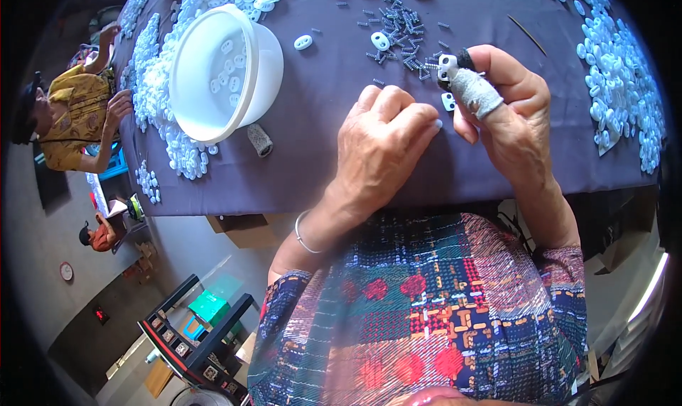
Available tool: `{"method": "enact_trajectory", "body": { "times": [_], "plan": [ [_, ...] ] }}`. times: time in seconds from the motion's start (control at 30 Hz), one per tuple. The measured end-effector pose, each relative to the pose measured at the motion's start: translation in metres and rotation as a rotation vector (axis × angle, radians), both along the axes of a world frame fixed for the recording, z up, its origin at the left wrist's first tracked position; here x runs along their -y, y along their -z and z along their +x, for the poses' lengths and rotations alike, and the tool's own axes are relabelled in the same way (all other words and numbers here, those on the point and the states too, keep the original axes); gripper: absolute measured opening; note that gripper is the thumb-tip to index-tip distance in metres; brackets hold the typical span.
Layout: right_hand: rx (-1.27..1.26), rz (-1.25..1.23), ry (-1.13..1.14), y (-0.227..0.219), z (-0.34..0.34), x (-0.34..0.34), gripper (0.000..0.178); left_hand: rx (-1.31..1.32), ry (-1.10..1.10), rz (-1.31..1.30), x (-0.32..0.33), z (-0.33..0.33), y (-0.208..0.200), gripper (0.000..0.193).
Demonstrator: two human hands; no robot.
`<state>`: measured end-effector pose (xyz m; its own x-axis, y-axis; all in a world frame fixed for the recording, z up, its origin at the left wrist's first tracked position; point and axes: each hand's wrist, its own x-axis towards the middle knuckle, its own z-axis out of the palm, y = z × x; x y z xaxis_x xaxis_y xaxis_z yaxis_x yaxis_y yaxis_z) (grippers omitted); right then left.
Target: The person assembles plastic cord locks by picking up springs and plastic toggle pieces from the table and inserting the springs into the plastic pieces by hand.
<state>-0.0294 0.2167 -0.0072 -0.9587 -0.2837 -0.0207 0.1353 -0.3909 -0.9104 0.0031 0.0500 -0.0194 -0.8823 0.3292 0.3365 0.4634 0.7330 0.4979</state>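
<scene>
My right hand (pixel 523 115) is closed in a pinch on a small white two-hole plastic piece (pixel 446 66), from whose left side a thin metal spring (pixel 430 66) sticks out. Grey cloth (pixel 477 93) wraps the thumb, and a dark cover (pixel 465 58) shows at the index fingertip. A second white two-hole piece (pixel 448 102) appears just below, next to the right fingers. To the left is my left hand (pixel 386 147), its fingers curled and pressed together; whatever they hold, if anything, is hidden. Beyond both hands lies a loose pile of small dark springs (pixel 406 36) on the cloth.
A white tub (pixel 266 76) with several white pieces inside stands at left, beside a large heap of white pieces (pixel 153 86). Another heap (pixel 618 86) covers the right side. A grey finger cover (pixel 260 140) and a thin brown stick (pixel 527 35) lie on the dark tablecloth (pixel 320 111). Two people are farther left.
</scene>
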Motion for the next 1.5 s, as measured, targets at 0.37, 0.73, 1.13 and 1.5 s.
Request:
{"method": "enact_trajectory", "body": {
  "times": [0.37, 0.73, 1.13, 1.5],
  "plan": [
    [0.033, 0.08, -0.037, -0.004, 0.004, 0.0, 0.017, -0.135, 0.165, -0.176, 0.07, 0.012, -0.013, 0.025],
    [0.051, 0.239, -0.066, -0.002, 0.004, 0.003, 0.019, 0.064, -0.453, -0.099, 0.045, 0.036, -0.012, 0.022],
    [-0.274, 0.457, -0.236, -0.003, 0.009, 0.01, 0.008, 0.597, -0.582, 0.976, 0.022, 0.035, -0.026, 0.02],
    [-0.384, 0.541, -0.267, 0.0, 0.008, 0.011, 0.012, 0.736, -0.469, 1.238, 0.024, 0.04, -0.018, 0.02]
  ]
}}
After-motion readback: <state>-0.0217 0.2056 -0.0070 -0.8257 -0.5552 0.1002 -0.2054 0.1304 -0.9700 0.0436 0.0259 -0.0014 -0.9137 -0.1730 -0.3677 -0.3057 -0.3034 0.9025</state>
